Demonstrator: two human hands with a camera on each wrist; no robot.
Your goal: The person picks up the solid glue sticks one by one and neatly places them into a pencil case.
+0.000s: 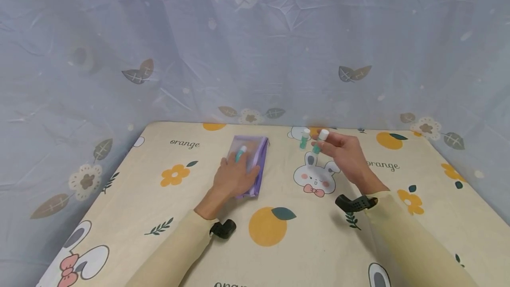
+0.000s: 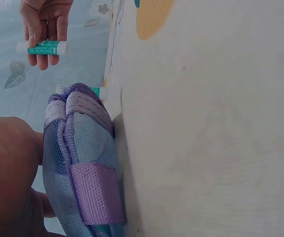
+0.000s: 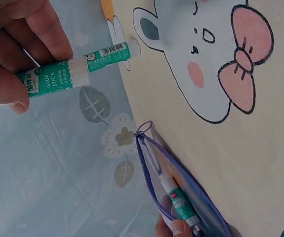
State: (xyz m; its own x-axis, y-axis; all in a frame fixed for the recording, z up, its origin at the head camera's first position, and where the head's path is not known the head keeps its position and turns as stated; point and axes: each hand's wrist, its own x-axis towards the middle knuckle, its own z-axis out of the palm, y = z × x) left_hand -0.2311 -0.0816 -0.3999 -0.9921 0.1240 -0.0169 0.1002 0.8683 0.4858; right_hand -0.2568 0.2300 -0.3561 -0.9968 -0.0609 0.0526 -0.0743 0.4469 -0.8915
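Note:
My left hand (image 1: 235, 176) grips a purple mesh zipper pouch (image 1: 260, 163) lying on the table, its fingers over the top layer. In the right wrist view, fingers (image 3: 181, 228) sit at the parted zipper edge, and a green glue stick (image 3: 180, 201) shows within the opening. My right hand (image 1: 346, 152) pinches another green glue stick (image 3: 50, 79), its white cap up, held above the table. Just left of it a third glue stick (image 1: 304, 138) stands upright on the table. The left wrist view shows the pouch's folded end (image 2: 95, 148) from close by, hiding part of the standing stick.
A cream tablecloth (image 1: 318, 242) printed with oranges, flowers and rabbits covers the table. Behind the far edge hangs a grey-blue patterned curtain (image 1: 255, 56). Each wrist carries a black strap mount (image 1: 354, 203).

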